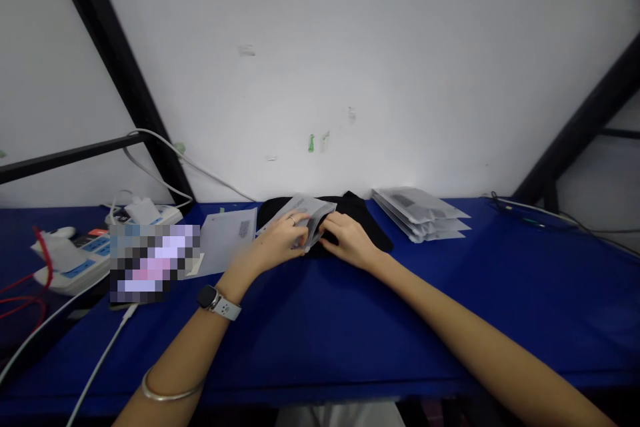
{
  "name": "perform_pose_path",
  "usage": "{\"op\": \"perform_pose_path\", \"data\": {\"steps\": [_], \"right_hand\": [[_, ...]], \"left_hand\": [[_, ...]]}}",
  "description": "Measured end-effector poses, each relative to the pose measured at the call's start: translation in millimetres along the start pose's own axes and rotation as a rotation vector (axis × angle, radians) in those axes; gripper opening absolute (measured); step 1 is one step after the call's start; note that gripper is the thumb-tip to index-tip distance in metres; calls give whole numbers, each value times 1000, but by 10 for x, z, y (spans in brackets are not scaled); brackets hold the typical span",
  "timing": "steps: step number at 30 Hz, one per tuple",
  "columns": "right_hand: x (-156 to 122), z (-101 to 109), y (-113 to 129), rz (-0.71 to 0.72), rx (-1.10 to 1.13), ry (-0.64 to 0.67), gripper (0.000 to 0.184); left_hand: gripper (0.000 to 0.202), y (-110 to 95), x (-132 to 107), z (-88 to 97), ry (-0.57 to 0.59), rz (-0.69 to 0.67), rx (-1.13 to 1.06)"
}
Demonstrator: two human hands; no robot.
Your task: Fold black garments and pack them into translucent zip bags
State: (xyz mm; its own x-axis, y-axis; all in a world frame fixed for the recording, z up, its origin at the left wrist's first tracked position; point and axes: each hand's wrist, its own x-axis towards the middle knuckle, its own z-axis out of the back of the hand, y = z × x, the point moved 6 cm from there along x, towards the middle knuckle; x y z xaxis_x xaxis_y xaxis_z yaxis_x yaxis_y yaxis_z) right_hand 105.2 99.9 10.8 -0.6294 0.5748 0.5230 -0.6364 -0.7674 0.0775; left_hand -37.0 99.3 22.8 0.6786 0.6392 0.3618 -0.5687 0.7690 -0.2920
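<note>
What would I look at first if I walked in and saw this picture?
The bright blue table stands out first, stretching right across the picture. In the middle, the left hand and right hand hold a grey-and-white plastic packet above a black cloth. A stack of similar packets lies to the right.

- A folded garment (305, 208) lies on the workbench (320, 340), near its back edge.
- A plastic packet (313, 220) sits over the garment, between the left hand (277, 240) and right hand (350, 240).
- A stack of packets (420, 215) lies just right of the garment.
- A paper sheet (227, 240) lies just left of it.
- A power strip (70, 267) lies farther left.
</note>
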Motion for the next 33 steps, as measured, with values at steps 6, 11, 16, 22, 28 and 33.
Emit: {"op": "perform_pose_path", "data": {"steps": [6, 11, 16, 22, 28, 33], "right_hand": [[43, -88, 244, 165, -81, -36, 20], [42, -106, 211, 205, -197, -20, 28], [34, -64, -105, 91, -264, 11, 19], [-111, 112, -716, -167, -308, -31, 19], [-122, 387, -895, -337, -24, -130, 13], [-7, 403, -668, -386, 495, -100, 41]], "left_hand": [[16, -110, 67, 51, -105, -86, 74], [21, -204, 81, 46, -71, -94, 116], [18, -342, 89, 21, -69, -85, 107], [19, -492, 79, 186, -83, -114, -227], [20, -102, 6, 581, -500, 7, -693], [16, 210, -159, 804, -912, 81, -867]]}}
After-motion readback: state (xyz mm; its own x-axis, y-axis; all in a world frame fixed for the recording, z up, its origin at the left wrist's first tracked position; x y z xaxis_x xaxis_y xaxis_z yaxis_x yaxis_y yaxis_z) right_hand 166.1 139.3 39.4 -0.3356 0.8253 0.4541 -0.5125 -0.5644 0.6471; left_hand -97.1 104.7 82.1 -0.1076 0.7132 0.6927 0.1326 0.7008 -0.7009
